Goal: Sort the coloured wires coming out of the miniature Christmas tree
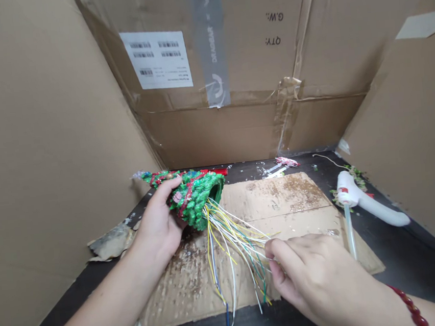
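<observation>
My left hand point(156, 225) is wrapped round a small green cone-shaped tree point(189, 194) covered in shiny leaf pieces with red trim, held on its side with the tip pointing left. A bundle of thin wires point(233, 243), yellow, white, green and blue, spills out of its open base toward me. My right hand point(308, 272) pinches some of those wires near their middle, fingers pressed together. Both hands hover over a glue-spattered cardboard sheet point(283, 203).
A white glue gun point(363, 203) with a clear glue stick lies at the right on the dark table point(396, 263). Tall cardboard walls point(39, 149) enclose the left, back and right. Paper scraps point(112, 242) lie at the left; small red and white bits point(285, 164) at the back.
</observation>
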`<state>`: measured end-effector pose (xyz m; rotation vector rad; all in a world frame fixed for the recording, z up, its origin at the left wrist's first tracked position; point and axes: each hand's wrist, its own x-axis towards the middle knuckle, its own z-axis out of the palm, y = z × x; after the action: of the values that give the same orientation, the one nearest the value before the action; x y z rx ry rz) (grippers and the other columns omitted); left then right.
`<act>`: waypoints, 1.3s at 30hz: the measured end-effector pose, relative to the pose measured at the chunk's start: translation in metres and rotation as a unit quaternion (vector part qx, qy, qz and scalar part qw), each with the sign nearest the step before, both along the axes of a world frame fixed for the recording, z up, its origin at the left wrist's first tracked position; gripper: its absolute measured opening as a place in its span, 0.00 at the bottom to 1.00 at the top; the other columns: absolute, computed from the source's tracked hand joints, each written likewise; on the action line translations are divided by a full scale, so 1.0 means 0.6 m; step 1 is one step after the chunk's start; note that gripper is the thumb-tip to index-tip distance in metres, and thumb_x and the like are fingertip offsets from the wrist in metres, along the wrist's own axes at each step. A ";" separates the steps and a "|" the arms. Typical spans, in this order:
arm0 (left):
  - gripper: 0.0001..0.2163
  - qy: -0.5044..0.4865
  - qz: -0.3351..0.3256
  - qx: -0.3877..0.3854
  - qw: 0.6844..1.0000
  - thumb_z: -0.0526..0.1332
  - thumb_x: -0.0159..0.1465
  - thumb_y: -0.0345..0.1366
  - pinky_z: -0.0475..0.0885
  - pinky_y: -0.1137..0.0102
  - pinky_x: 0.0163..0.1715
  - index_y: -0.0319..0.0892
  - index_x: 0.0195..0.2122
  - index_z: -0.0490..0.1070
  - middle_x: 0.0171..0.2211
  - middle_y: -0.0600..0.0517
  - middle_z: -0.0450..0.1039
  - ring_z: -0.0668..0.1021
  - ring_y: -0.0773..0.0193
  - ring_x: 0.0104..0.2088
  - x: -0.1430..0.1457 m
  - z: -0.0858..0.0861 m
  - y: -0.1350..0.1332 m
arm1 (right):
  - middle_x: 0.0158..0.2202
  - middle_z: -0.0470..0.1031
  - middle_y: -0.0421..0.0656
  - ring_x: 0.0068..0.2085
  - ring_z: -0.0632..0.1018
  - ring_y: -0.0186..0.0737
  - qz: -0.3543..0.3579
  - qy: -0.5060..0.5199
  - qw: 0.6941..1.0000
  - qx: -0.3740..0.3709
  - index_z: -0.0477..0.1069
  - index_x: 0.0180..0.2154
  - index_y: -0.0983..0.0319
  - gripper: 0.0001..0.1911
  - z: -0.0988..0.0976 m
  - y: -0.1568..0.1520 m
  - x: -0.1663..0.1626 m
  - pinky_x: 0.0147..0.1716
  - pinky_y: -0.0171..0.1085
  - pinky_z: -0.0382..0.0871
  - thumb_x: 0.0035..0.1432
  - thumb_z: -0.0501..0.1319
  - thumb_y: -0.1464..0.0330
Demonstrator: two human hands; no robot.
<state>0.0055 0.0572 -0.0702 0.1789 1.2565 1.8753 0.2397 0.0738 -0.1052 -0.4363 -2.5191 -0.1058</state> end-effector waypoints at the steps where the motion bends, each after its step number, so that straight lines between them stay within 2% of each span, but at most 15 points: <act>1: 0.08 0.000 0.001 -0.001 1.000 0.62 0.55 0.30 0.72 0.76 0.36 0.39 0.37 0.71 0.36 0.49 0.70 0.73 0.69 0.30 0.000 0.000 0.000 | 0.20 0.62 0.37 0.20 0.65 0.35 -0.001 -0.001 1.000 -0.001 0.59 0.31 0.62 0.07 -0.001 0.000 0.000 0.22 0.37 0.49 0.60 0.47 0.76; 8: 0.07 0.001 0.003 -0.001 1.000 0.61 0.56 0.30 0.72 0.78 0.35 0.39 0.36 0.71 0.36 0.51 0.70 0.72 0.72 0.29 -0.001 -0.001 -0.002 | 0.19 0.64 0.36 0.18 0.67 0.34 -0.005 0.012 1.000 0.008 0.59 0.31 0.62 0.07 -0.001 0.001 -0.001 0.21 0.37 0.50 0.59 0.47 0.76; 16: 0.05 -0.003 0.006 -0.001 1.000 0.61 0.56 0.30 0.71 0.79 0.34 0.39 0.35 0.71 0.36 0.51 0.70 0.71 0.73 0.27 -0.002 -0.003 0.000 | 0.16 0.60 0.35 0.15 0.63 0.32 -0.016 0.036 0.998 0.047 0.58 0.28 0.63 0.10 0.001 0.004 -0.004 0.18 0.36 0.48 0.61 0.46 0.77; 35: 0.06 0.001 0.004 0.002 1.000 0.62 0.56 0.31 0.71 0.78 0.34 0.39 0.36 0.72 0.36 0.50 0.70 0.71 0.72 0.28 -0.003 -0.004 0.000 | 0.15 0.59 0.35 0.14 0.62 0.33 -0.014 0.028 0.998 0.056 0.58 0.29 0.63 0.10 -0.001 0.002 -0.002 0.18 0.37 0.47 0.61 0.45 0.77; 39: 0.06 0.001 0.007 0.001 1.000 0.62 0.56 0.30 0.71 0.79 0.34 0.39 0.35 0.71 0.37 0.51 0.70 0.72 0.72 0.28 -0.001 -0.002 0.000 | 0.15 0.60 0.36 0.15 0.63 0.35 -0.023 -0.001 0.999 0.028 0.57 0.29 0.61 0.08 -0.003 0.001 0.001 0.19 0.38 0.46 0.59 0.46 0.75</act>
<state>0.0046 0.0570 -0.0715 0.1739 1.2599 1.8897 0.2403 0.0741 -0.1073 -0.4727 -2.5017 -0.1937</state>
